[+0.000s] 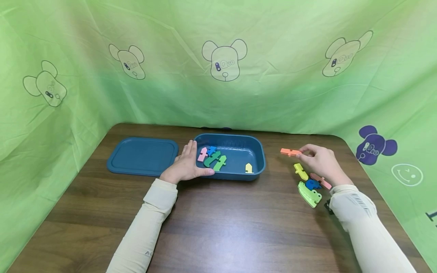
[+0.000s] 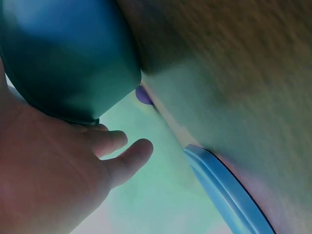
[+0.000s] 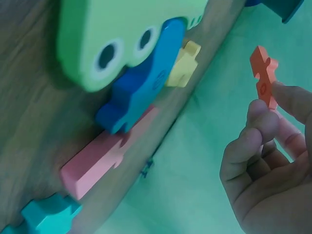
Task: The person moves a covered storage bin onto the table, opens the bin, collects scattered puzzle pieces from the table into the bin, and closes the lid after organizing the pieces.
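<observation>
My left hand (image 1: 185, 163) rests against the left end of the dark blue box (image 1: 239, 176), fingers straight along its side and thumb over the front rim. Inside lie a pink piece (image 1: 203, 154), a blue piece (image 1: 212, 150), two green pieces (image 1: 220, 163) and a pale yellow piece (image 1: 249, 168). To the right, my right hand (image 1: 319, 161) pinches an orange puzzle piece (image 3: 263, 73) by one end, raised above the table. Below that hand lie a yellow piece (image 1: 301, 171), a salmon-pink piece (image 3: 105, 158), a blue piece (image 3: 146, 83) and a green frog-eyed piece (image 1: 309, 195).
The box's blue lid (image 1: 142, 156) lies flat on the wooden table (image 1: 218, 227), left of the box. A teal piece (image 3: 51, 214) shows near the right wrist. A green printed cloth (image 1: 225, 98) hangs behind the table and along its sides.
</observation>
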The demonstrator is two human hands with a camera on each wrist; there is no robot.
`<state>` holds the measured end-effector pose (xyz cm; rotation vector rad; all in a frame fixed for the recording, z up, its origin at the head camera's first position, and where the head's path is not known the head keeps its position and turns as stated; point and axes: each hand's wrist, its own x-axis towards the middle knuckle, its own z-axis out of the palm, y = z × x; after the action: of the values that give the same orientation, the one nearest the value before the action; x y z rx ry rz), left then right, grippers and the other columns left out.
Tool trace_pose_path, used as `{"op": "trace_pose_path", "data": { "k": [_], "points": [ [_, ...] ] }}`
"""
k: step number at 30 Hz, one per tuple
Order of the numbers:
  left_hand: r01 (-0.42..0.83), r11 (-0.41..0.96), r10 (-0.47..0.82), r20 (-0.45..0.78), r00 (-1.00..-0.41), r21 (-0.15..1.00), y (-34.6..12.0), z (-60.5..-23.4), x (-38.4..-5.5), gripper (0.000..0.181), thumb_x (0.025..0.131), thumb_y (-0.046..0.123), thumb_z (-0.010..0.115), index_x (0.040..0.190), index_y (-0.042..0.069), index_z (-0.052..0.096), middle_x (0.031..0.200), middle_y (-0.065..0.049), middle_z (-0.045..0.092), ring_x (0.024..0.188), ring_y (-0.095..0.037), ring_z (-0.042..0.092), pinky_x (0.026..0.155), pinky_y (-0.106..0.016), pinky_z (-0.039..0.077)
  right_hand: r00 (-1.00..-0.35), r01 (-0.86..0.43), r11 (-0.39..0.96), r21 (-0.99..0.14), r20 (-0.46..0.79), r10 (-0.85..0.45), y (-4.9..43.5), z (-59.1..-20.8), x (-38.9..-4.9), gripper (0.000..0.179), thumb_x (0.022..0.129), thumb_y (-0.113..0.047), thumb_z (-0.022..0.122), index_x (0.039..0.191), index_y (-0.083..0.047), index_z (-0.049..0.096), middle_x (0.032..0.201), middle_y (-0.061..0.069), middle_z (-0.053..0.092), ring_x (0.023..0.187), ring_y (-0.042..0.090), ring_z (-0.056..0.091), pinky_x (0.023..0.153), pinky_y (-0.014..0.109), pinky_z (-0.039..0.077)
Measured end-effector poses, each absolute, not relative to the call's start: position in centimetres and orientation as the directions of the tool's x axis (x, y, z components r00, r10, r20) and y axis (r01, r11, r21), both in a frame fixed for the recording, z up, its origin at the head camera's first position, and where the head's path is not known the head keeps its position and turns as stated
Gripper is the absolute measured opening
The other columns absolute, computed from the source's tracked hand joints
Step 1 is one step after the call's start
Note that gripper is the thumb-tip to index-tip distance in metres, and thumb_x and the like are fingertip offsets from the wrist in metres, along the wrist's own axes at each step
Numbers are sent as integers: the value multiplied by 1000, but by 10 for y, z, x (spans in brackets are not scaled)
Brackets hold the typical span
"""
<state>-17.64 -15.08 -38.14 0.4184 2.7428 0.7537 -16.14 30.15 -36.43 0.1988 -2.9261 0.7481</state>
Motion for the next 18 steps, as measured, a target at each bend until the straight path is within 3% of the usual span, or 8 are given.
{"op": "trace_pose_path", "data": {
  "k": [18],
  "points": [
    [212, 823, 347, -170, -922, 527, -151, -381, -176, 132, 79, 73, 70, 161, 5, -7, 168, -14, -9, 153, -34, -3, 118, -57, 12, -977, -196, 850, -488, 176, -124, 277, -357, -167, 24, 100, -31, 65, 108, -9, 70, 66, 1, 54, 54, 17, 49, 50, 32, 40]
  ]
}}
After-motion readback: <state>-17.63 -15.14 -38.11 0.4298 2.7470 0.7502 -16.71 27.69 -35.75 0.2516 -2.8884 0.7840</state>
